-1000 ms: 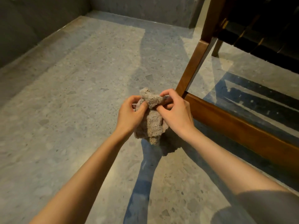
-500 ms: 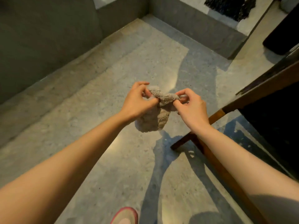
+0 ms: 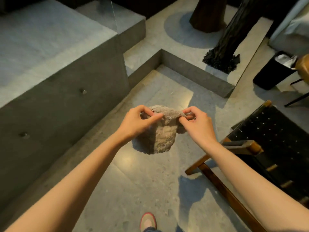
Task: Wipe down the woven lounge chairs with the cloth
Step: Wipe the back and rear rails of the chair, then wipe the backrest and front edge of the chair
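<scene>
Left hand: thumb and curled fingers pinch the upper left edge of the cloth.
Right hand: thumb and fingertips pinch the upper right edge of the same cloth, so the top edge stretches between the two hands.
Cloth: grey-beige with a fluffy towel pile. It hangs between and below both hands in a rounded pouch shape, in the air above the floor and apart from the chair.
Chair: right of and below the right hand. The seat is made of flat black straps woven in a basket pattern, with small pale gaps between them.
Chair frame: reddish-brown wood in straight smooth rails, running under the right forearm.
Floor: under the hands, pale grey speckled stone, polished, with soft glare patches.
Block: left of the left hand, matte grey concrete with a flat top, square edges and two small round dimples on its face.
Bin: well beyond and right of the right hand, black and boxy, with a crumpled pale liner at its mouth. What is inside cannot be told.
Trunk: beyond the hands, dark and rough like bark, ragged at the base.
Shoe: near the bottom edge below the hands, a rounded toe with a pink rim.
</scene>
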